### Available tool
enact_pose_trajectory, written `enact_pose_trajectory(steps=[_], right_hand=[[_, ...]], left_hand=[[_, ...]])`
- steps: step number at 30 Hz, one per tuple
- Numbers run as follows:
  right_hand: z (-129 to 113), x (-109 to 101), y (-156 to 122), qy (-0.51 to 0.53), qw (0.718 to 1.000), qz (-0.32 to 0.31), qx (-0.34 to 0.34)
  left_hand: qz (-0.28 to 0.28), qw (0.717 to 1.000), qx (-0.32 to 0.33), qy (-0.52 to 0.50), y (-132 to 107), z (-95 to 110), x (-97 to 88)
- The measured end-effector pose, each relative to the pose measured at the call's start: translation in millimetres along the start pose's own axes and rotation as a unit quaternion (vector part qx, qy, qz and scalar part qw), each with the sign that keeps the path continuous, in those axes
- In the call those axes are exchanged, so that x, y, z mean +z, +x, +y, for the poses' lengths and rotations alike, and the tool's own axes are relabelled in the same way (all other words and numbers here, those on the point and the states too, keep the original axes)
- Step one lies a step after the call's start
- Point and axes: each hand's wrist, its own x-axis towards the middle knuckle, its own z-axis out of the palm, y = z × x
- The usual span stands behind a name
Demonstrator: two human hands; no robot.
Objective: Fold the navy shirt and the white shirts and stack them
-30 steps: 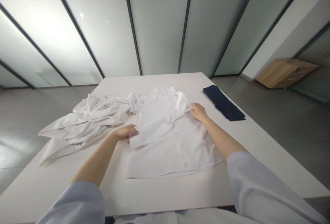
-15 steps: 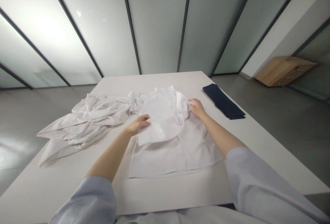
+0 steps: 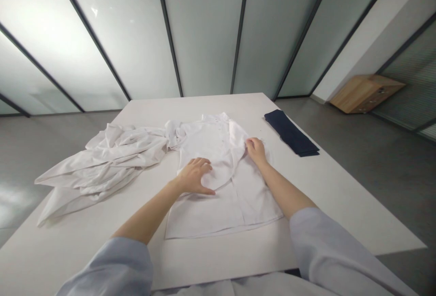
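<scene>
Pressing my left grip [image 3: 194, 177] spread flat, palm down, I hold a turned-over flap [image 3: 218, 164] of the white button-front shirt [image 3: 221, 214] against its front. My right grip [image 3: 256, 151] is drawn together, its fingers [image 3: 252, 143] pinching the shirt's fabric beside that flap. The shirt lies front up in the middle of the worktop [image 3: 327, 205], its collar [image 3: 213, 121] away from me and its hem [image 3: 221, 232] lying flat toward me. So far, that flap is folded over and the lower body is smooth, while the side under my right grip is not clearly folded. A crumpled white garment [image 3: 102, 159] remains heaped to my left, touching the shirt at the shoulder; I cannot tell whether it is a separate piece. To my right, a folded navy cloth [image 3: 291, 133] lies near the worktop's far edge. My pale blue sleeves [image 3: 327, 250] enter from below, and a wooden drawer unit [image 3: 366, 93] stands on the floor [image 3: 374, 159] beyond.
</scene>
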Motion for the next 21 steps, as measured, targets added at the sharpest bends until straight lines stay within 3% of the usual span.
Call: enact_pose_trajectory(steps=[3, 5, 8, 10, 12, 14, 15, 18, 21], right_hand=[[5.9, -2.3, -1.6, 0.044, 0.997, 0.027, 0.055], [6.9, -2.4, -1.7, 0.060, 0.995, 0.031, 0.075], [5.0, -2.2, -1.4, 0.073, 0.993, 0.030, 0.086], [3.3, -2.3, -1.2, 0.076, 0.992, 0.032, 0.096], [2.5, -2.6, -0.9, 0.081, 0.989, 0.043, 0.115], [2.9, -2.7, -0.2, 0.094, 0.985, 0.055, 0.136], [3.5, -2.6, 0.2, 0.104, 0.983, 0.060, 0.142], [6.3, -2.1, 1.9, 0.127, 0.979, 0.070, 0.141], [9.1, -1.7, 3.1, 0.132, 0.979, 0.076, 0.138]], left_hand=[[-0.041, 0.999, -0.002, 0.016, -11.0, 7.6, 16.7], [-0.035, 0.999, -0.034, -0.017, -12.0, 8.4, 23.2], [0.011, 0.977, -0.105, -0.187, -3.1, 7.4, 16.8], [0.053, 0.917, -0.165, -0.358, 4.9, 6.8, 2.6], [0.067, 0.827, -0.226, -0.510, 9.5, 5.2, -14.2], [0.039, 0.759, -0.261, -0.596, 7.8, 0.8, -27.5], [0.007, 0.743, -0.263, -0.616, 4.5, -3.0, -31.4], [-0.103, 0.743, -0.262, -0.608, -11.5, -19.5, -31.1], [-0.156, 0.800, -0.280, -0.507, -25.3, -38.5, -20.8]])
